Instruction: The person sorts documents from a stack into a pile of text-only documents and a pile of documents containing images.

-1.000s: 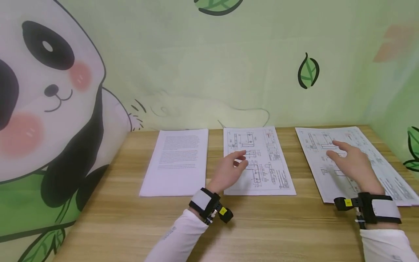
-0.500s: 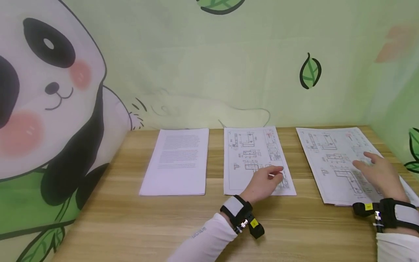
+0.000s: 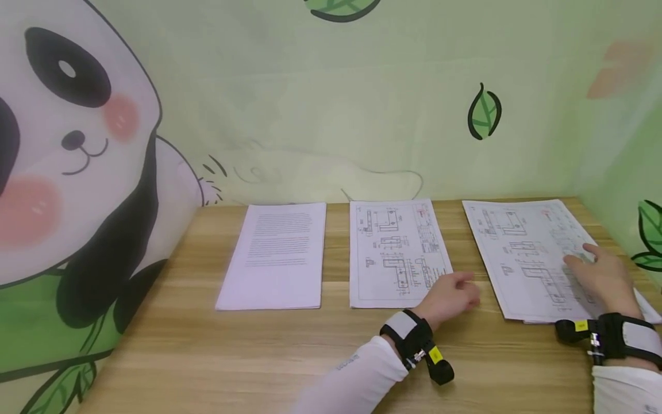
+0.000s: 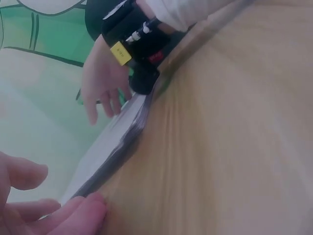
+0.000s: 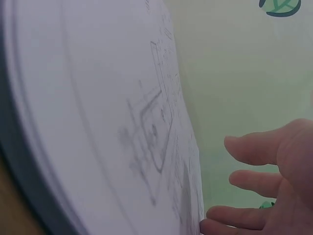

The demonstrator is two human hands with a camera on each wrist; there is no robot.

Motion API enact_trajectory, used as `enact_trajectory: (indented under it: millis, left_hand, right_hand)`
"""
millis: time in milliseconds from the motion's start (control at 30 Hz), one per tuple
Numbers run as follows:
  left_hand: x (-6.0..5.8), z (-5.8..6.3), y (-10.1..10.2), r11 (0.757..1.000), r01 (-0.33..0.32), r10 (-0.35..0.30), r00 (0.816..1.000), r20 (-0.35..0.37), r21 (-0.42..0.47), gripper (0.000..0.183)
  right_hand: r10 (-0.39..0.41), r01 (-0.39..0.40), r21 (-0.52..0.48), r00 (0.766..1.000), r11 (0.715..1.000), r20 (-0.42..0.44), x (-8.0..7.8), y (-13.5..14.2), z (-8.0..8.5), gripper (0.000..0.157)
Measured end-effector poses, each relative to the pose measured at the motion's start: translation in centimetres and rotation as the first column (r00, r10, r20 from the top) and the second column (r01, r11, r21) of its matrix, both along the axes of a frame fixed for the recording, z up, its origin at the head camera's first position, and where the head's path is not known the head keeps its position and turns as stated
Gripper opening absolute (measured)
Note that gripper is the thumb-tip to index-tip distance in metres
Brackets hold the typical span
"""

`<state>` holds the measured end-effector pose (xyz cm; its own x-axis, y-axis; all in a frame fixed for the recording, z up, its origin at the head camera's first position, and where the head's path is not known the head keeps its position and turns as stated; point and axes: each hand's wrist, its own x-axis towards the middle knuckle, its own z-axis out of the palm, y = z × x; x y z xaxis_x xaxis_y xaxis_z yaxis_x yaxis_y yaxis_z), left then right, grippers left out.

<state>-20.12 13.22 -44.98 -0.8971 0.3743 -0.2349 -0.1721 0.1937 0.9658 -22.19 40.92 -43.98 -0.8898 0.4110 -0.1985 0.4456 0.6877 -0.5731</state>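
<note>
In the head view my left hand (image 3: 449, 298) reaches past the lower right corner of the middle technical drawing (image 3: 380, 253), its fingers over the strip of table toward the right-hand stack. That stack of drawing sheets (image 3: 517, 230) shows slightly uneven lower edges. Over its right half is my right hand (image 3: 604, 279), fingers spread and holding nothing. The left wrist view shows my left fingers (image 4: 80, 215) relaxed near the edge of the stack (image 4: 117, 137), the right hand (image 4: 105, 78) beyond. In the right wrist view the right fingers (image 5: 254, 181) are extended beside the printed sheet (image 5: 93, 112).
A stack of text pages (image 3: 281, 287) lies at the left of the wooden table (image 3: 217, 356). Behind the table hangs a green backdrop (image 3: 331, 115) with a printed panda (image 3: 119, 218) and leaves. Both wrists wear strapped cameras.
My left hand has moved right and toward me, across the middle drawing to beyond its lower right corner. My right hand has shifted right over its stack and come lower.
</note>
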Motion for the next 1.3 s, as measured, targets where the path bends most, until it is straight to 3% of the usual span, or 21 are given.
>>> enact_trajectory:
  millis: [200, 533, 667, 900, 1100, 1300]
  left_hand:
    - [-0.2, -1.0, 1.9, 0.993, -0.030, 0.018, 0.994, 0.105, 0.116, 0.044]
    - [-0.6, -1.1, 2.4, 0.964, -0.058, 0.009, 0.982, 0.189, 0.258, 0.025]
    - [-0.6, -1.1, 2.3, 0.958, -0.052, -0.001, 0.983, 0.184, 0.281, 0.027]
    - [-0.7, -1.6, 2.1, 0.941, -0.033, 0.002, 0.996, 0.092, 0.336, 0.044]
    - [-0.7, -1.7, 1.4, 0.918, -0.072, 0.031, 0.993, 0.111, 0.390, 0.052]
    - [-0.9, -1.2, -0.2, 0.929, -0.109, 0.069, 0.990, 0.123, 0.353, 0.053]
  right_hand:
    - [-0.053, 0.053, -0.044, 0.999, 0.998, -0.009, -0.3, -0.3, 0.1, 0.074]
    - [0.009, -0.013, -0.037, 0.995, 0.999, -0.098, -0.6, -1.2, 0.3, 0.070]
    - [0.038, -0.037, 0.010, 0.993, 0.999, -0.114, -0.7, -2.0, 0.3, 0.067]
    - [0.072, -0.069, 0.042, 0.994, 0.997, -0.083, -0.6, -2.9, 0.2, 0.066]
    - [0.126, -0.128, -0.012, 0.989, 0.992, -0.073, -0.6, -3.4, 0.5, 0.072]
    - [0.199, -0.204, -0.080, 0.978, 0.976, -0.069, -1.0, -3.8, 1.1, 0.084]
